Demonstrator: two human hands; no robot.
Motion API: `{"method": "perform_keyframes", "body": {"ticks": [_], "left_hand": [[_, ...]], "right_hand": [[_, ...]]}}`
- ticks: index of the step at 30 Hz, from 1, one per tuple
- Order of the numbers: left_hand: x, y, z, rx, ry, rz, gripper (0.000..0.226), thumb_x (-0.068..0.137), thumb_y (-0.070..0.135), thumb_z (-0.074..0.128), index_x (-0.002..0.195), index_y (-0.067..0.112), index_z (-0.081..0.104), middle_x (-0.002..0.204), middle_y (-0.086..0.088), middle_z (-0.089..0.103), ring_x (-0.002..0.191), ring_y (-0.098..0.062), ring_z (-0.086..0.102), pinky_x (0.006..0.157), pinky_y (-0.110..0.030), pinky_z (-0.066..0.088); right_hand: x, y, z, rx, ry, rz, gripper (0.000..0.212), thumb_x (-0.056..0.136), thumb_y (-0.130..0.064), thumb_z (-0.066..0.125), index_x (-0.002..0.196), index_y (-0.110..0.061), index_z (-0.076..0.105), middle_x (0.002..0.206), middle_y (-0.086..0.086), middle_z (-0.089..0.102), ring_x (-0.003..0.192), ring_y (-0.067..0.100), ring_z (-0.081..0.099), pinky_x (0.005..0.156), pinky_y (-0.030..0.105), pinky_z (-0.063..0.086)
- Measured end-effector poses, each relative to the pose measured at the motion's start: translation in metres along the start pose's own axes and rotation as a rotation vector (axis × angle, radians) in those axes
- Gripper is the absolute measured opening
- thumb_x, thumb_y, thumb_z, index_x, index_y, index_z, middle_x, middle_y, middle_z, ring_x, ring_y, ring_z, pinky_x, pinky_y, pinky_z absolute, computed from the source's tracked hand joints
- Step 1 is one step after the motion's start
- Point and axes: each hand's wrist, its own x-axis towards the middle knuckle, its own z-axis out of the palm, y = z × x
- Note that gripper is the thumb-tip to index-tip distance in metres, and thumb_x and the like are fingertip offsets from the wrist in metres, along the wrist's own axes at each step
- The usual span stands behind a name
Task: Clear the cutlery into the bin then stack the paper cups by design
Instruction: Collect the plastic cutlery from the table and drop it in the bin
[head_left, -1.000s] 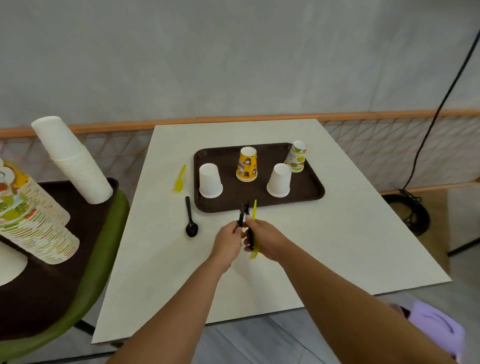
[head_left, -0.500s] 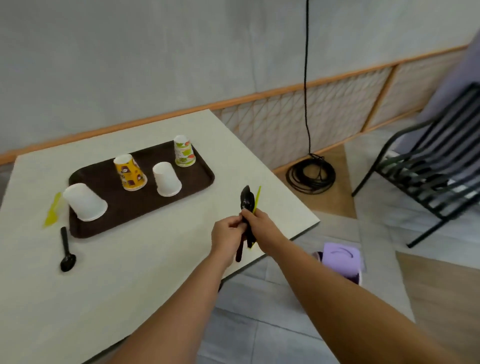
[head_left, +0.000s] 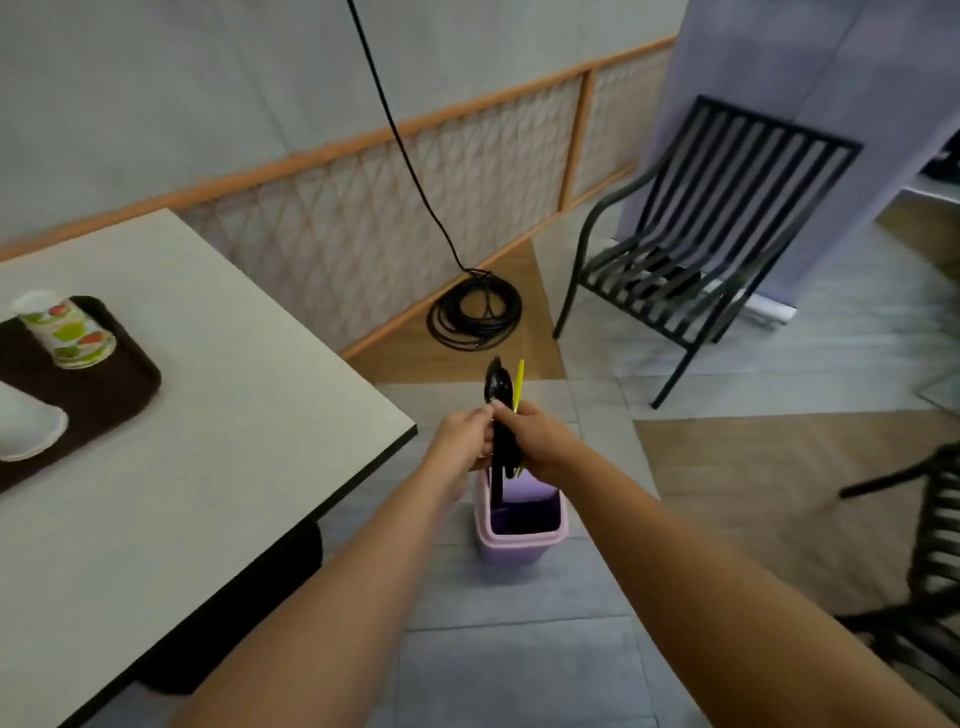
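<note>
**Cutlery (head_left: 493, 388) bundle gripped above the bin (head_left: 511, 553)**

Both hands meet off the bench's (head_left: 208, 415) right edge, directly over the open lilac bin. The bin stands on the floor (head_left: 519, 649) just beside the bench's near right corner. The right hand (head_left: 543, 441) is curled round the cutlery. A black spoon bowl and a yellow piece (head_left: 518, 384) stick up above the fist, and a black handle hangs down toward the bin's mouth. The left hand (head_left: 460, 441), fingers bent, seems to pinch the same bundle at the black pieces, though blur makes that hold hard to confirm. Toward the bench's left edge a brown tray (head_left: 114, 395) carries an upturned fruit-print cup (head_left: 67, 332) at its far right corner. A white cup (head_left: 26, 431) sits nearer on the tray, partly cut off.
</note>
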Motion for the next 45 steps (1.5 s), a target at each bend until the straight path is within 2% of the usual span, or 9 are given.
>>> {"method": "perform_keyframes", "body": {"ticks": [5, 15, 19, 29, 35, 37, 39, 42, 45], "left_hand": [[0.038, -0.011, 0.039, -0.039, -0.142, -0.131, 0.030, 0.100, 0.021, 0.038, 0.074, 0.014, 0.053, 0.058, -0.005, 0.043, 0.044, -0.016, 0.042, 0.043, -0.022, 0.041], [0.168, -0.104, 0.072, 0.118, -0.137, -0.432, 0.012, 0.094, 0.019, 0.047, 0.101, 0.012, 0.052, 0.077, -0.001, 0.051, 0.065, -0.016, 0.049, 0.054, -0.027, 0.039], [0.212, -0.159, 0.083, 0.144, -0.160, -0.558, 0.017, 0.096, 0.017, 0.044, 0.079, 0.015, 0.049, 0.075, -0.001, 0.047, 0.062, -0.015, 0.046, 0.055, -0.025, 0.037], [0.311, -0.277, 0.089, 0.196, -0.048, -0.690, 0.015, 0.096, 0.014, 0.042, 0.082, 0.016, 0.049, 0.076, -0.001, 0.049, 0.064, -0.015, 0.045, 0.058, -0.025, 0.035], [0.333, -0.309, 0.089, 0.151, -0.019, -0.728, 0.014, 0.097, 0.013, 0.037, 0.093, 0.014, 0.050, 0.077, -0.002, 0.051, 0.066, -0.015, 0.044, 0.060, -0.027, 0.036], [0.336, -0.311, 0.090, 0.108, 0.004, -0.725, 0.020, 0.098, 0.015, 0.035, 0.111, 0.014, 0.051, 0.092, -0.006, 0.057, 0.069, -0.016, 0.045, 0.061, -0.026, 0.037], [0.338, -0.311, 0.090, 0.082, 0.019, -0.722, 0.034, 0.099, 0.016, 0.035, 0.129, 0.008, 0.047, 0.110, -0.011, 0.052, 0.078, -0.020, 0.049, 0.062, -0.027, 0.039], [0.337, -0.306, 0.092, 0.083, 0.027, -0.702, 0.038, 0.099, 0.017, 0.036, 0.134, 0.006, 0.045, 0.111, -0.009, 0.047, 0.079, -0.020, 0.049, 0.060, -0.029, 0.040], [0.337, -0.296, 0.095, 0.069, 0.028, -0.675, 0.033, 0.098, 0.018, 0.037, 0.128, 0.009, 0.048, 0.099, -0.007, 0.051, 0.068, -0.016, 0.045, 0.059, -0.029, 0.039]], "right_hand": [[0.014, 0.014, -0.058, 0.047, -0.060, 0.158, 0.022, 0.101, -0.017, 0.037, 0.094, -0.006, 0.055, 0.066, 0.006, 0.053, 0.057, 0.018, 0.053, 0.060, 0.034, 0.049], [0.105, 0.126, -0.124, 0.213, 0.198, 0.503, 0.028, 0.102, -0.013, 0.032, 0.079, -0.007, 0.048, 0.066, 0.010, 0.047, 0.056, 0.021, 0.048, 0.055, 0.032, 0.044], [0.150, 0.187, -0.134, 0.348, 0.250, 0.671, 0.029, 0.102, -0.012, 0.027, 0.079, -0.009, 0.044, 0.064, 0.008, 0.041, 0.054, 0.019, 0.043, 0.055, 0.031, 0.036], [0.256, 0.307, -0.156, 0.373, 0.289, 0.938, 0.038, 0.101, -0.009, 0.029, 0.071, -0.001, 0.051, 0.037, 0.009, 0.051, 0.048, 0.019, 0.049, 0.057, 0.030, 0.042], [0.291, 0.332, -0.155, 0.489, 0.323, 0.922, 0.034, 0.103, -0.012, 0.027, 0.095, 0.005, 0.056, 0.071, 0.026, 0.068, 0.067, 0.027, 0.051, 0.051, 0.032, 0.054], [0.295, 0.328, -0.156, 0.599, 0.358, 0.893, 0.031, 0.103, -0.011, 0.028, 0.089, 0.006, 0.050, 0.082, 0.022, 0.062, 0.092, 0.036, 0.055, 0.083, 0.035, 0.051], [0.294, 0.320, -0.160, 0.619, 0.369, 0.870, 0.028, 0.102, -0.007, 0.030, 0.088, 0.007, 0.050, 0.100, 0.017, 0.054, 0.124, 0.035, 0.045, 0.107, 0.043, 0.031], [0.294, 0.318, -0.165, 0.491, 0.339, 0.830, 0.034, 0.099, -0.007, 0.037, 0.129, 0.007, 0.043, 0.119, 0.019, 0.054, 0.123, 0.033, 0.047, 0.103, 0.040, 0.038], [0.289, 0.314, -0.169, 0.314, 0.342, 0.824, 0.036, 0.099, -0.013, 0.038, 0.131, 0.003, 0.042, 0.131, 0.026, 0.050, 0.122, 0.038, 0.050, 0.088, 0.044, 0.044]]}}
